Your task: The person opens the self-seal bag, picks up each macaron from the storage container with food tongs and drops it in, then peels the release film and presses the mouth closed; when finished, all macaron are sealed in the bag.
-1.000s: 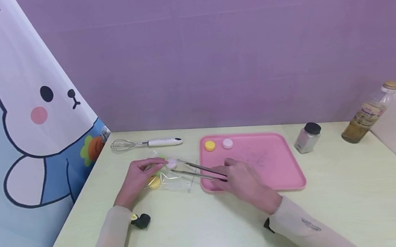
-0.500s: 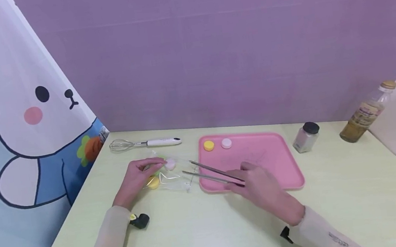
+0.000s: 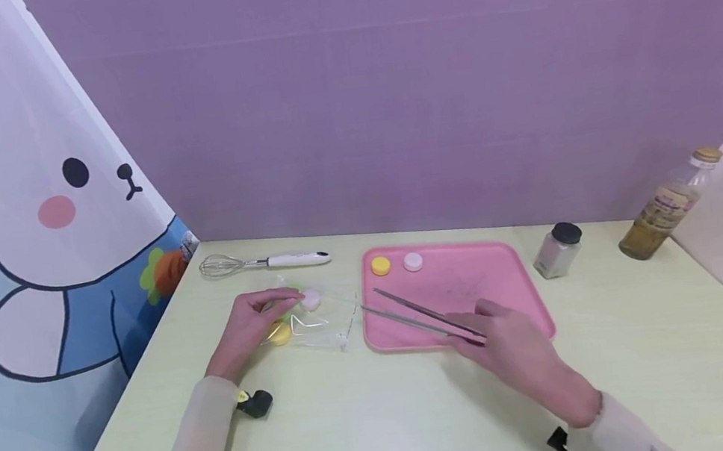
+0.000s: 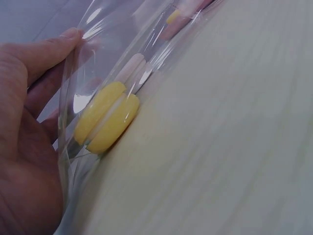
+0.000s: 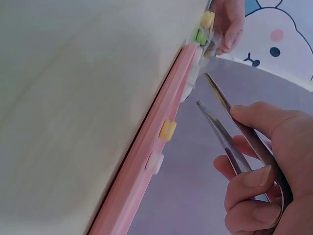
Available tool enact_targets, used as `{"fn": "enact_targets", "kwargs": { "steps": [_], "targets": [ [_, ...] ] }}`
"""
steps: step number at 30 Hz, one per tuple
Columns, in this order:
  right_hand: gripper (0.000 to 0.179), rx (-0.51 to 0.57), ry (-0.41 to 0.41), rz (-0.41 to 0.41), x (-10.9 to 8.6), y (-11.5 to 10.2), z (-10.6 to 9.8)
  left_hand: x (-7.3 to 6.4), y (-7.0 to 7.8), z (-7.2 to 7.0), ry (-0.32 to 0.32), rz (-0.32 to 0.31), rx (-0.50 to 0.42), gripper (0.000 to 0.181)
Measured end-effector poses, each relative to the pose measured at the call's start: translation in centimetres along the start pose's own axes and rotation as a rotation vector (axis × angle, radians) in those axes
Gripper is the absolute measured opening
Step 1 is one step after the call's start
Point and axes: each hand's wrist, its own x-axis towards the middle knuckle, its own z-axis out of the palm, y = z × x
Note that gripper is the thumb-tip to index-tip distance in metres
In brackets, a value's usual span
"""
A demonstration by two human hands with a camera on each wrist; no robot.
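My left hand [image 3: 257,327] pinches the upper edge of a clear plastic bag [image 3: 321,336] left of the pink tray. Inside the bag are a yellow macaron [image 4: 105,117], a pale pink macaron [image 3: 310,300] and a green macaron [image 5: 199,36], partly behind my fingers in the head view. My right hand [image 3: 515,346] grips long metal tongs [image 3: 416,314] over the tray [image 3: 478,294]; their tips stand apart with nothing between them. On the tray's back left sit a yellow macaron [image 3: 381,266] and a pale pink macaron [image 3: 413,262], side by side.
A whisk [image 3: 264,261] with a white handle lies behind the bag. Right of the tray stands a small jar [image 3: 558,250] with a black lid. Farther right is a corked glass bottle [image 3: 667,207] of brown liquid. A purple backdrop [image 3: 347,107] rises behind the table.
My right hand has drawn the tongs away from the pale pink macaron in the bag, rightward over the tray. My left hand keeps its place at the bag.
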Motion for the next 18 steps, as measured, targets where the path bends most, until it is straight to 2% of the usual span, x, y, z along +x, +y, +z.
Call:
{"fn": "enact_targets", "kwargs": {
  "steps": [5, 12, 18],
  "targets": [
    [0.035, -0.035, 0.005, 0.032, -1.0, 0.9, -0.7, 0.0, 0.4, 0.0, -0.003, -0.014, -0.003, 0.020],
    [0.032, -0.059, -0.052, 0.118, -2.1, 2.5, -1.8, -0.9, 2.8, 0.3, -0.014, -0.017, -0.002, 0.022],
    [0.037, -0.057, -0.102, 0.185, -2.5, 4.3, -2.2, -0.9, 2.5, 0.2, -0.011, -0.016, 0.001, 0.022]
  ]
}}
